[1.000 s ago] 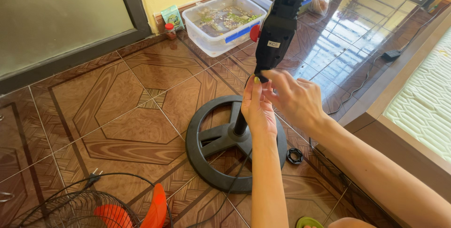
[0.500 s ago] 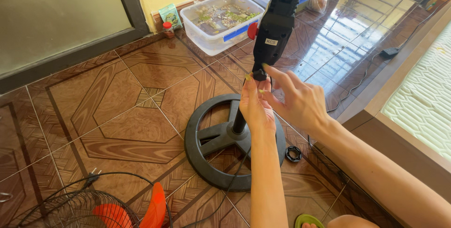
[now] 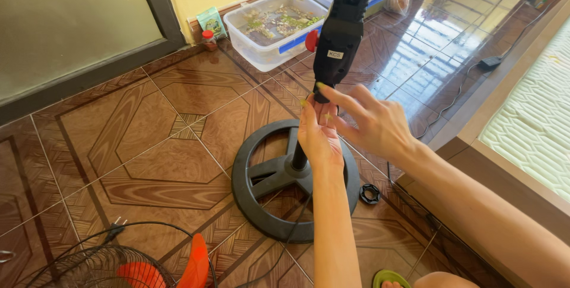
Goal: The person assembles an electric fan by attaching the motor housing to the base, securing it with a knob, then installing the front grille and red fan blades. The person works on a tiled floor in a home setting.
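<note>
We find the fan stand upright on its round base, left hand closed around the pole just above that base, right hand pinching beside it; we judge it stiff, bottom-heavy, best held low.

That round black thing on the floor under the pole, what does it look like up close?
The round base is black, plastic by the look of it: a thick outer ring joined by broad spokes to a central hub, with tile showing through the gaps. It lies flat on the patterned brown floor. A black pole rises from the hub. A thin black cable crosses its near rim, and a small black ring nut lies beside it.
</note>
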